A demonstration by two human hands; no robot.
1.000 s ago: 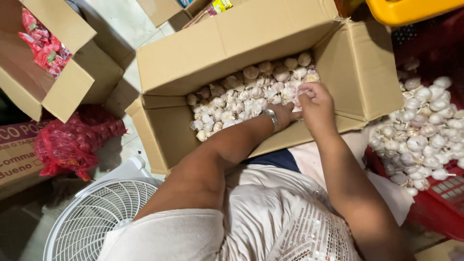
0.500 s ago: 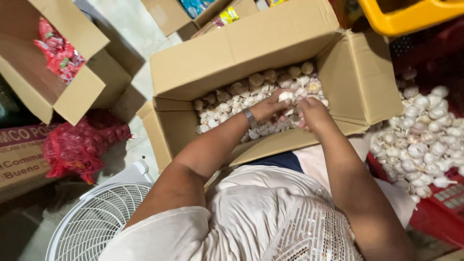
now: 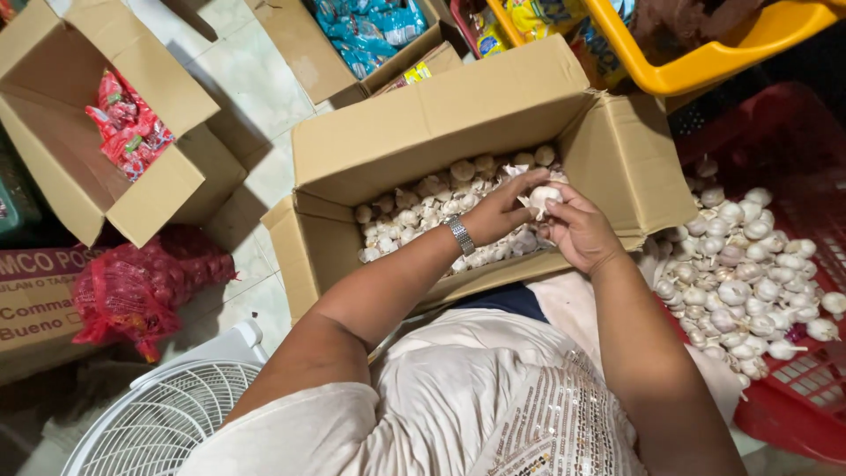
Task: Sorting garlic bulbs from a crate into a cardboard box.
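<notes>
An open cardboard box (image 3: 423,132) sits in front of me, filled with several white garlic bulbs (image 3: 414,211). Over the box's right side, both hands meet on one garlic bulb (image 3: 543,197). My left hand (image 3: 504,210), with a metal watch on its wrist, touches the bulb from the left. My right hand (image 3: 577,234) cups it from below and the right, fingers curled around it. Papery skin hangs off the bulb.
A red crate (image 3: 793,397) at right holds several garlic bulbs (image 3: 740,273). A yellow basket (image 3: 705,53) stands behind it. Left are an open box with red packets (image 3: 123,123), a red mesh sack (image 3: 141,282) and a white fan grille (image 3: 159,423). Another box with blue packets (image 3: 370,31) is at the back.
My left hand came up from the garlic heap to join my right hand on one bulb. The view shifted slightly, showing more of the back boxes.
</notes>
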